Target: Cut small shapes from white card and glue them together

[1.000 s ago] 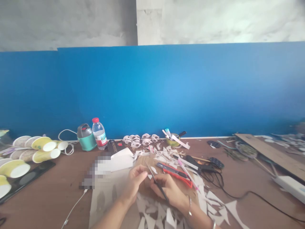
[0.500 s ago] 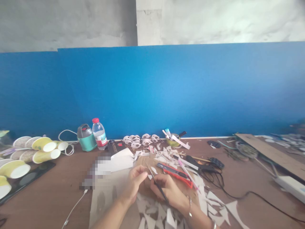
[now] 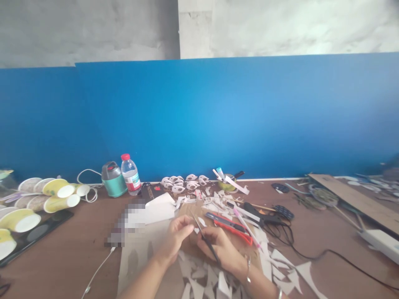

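Note:
My right hand (image 3: 222,246) is closed round a slim pointed tool (image 3: 209,246) with a metal tip and a dark handle; its exact kind is unclear. The tip points up and to the left, near the fingertips of my left hand (image 3: 177,237). Those left fingers are pinched together, and whatever lies between them is too small or hidden to make out. Small white pieces (image 3: 202,221) show just beyond the tool. Below both hands is a brown board (image 3: 190,248), and a red utility knife (image 3: 230,226) lies to the right of them.
White scraps (image 3: 199,286) litter the board and table. Cut white shapes (image 3: 177,182) sit at the back, near a water bottle (image 3: 131,176) and a teal container (image 3: 114,182). Paper cups (image 3: 59,203) lie left. A glue gun (image 3: 257,211) with a black cable lies right.
Both hands and the tool keep almost the same place and pose. The view has shifted very slightly.

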`<move>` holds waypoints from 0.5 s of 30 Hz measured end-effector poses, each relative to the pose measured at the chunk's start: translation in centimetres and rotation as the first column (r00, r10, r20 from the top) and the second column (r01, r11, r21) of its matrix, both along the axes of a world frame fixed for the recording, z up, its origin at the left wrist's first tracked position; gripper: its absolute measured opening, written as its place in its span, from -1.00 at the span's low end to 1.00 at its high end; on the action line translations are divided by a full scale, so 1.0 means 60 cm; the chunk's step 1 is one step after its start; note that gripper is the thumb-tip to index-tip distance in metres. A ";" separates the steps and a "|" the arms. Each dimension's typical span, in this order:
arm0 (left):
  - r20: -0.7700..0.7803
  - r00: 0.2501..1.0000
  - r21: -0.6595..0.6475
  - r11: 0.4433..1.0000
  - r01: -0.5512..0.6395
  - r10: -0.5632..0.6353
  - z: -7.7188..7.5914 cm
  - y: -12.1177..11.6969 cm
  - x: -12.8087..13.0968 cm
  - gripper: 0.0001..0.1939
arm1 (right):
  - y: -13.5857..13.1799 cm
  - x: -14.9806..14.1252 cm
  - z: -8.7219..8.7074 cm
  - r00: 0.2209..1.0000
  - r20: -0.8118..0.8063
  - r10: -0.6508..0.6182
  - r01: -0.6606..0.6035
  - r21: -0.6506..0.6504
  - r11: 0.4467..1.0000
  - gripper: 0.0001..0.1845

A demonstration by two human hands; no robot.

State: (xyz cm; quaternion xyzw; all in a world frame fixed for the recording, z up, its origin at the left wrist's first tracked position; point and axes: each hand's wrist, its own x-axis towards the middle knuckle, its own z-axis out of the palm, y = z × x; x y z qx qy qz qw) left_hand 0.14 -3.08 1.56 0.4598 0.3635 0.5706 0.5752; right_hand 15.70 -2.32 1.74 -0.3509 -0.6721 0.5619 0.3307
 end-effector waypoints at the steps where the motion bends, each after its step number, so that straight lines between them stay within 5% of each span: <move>1: -0.002 1.000 0.002 1.000 -0.003 0.003 -0.001 0.001 0.000 -0.87 | 0.000 -0.001 0.000 1.000 0.004 -0.003 0.003 0.001 1.000 -0.78; 15: -0.097 0.995 0.044 0.999 -0.019 0.023 -0.011 0.004 -0.001 -0.86 | 0.002 0.000 -0.002 0.998 -0.036 -0.044 0.045 0.012 0.999 -0.89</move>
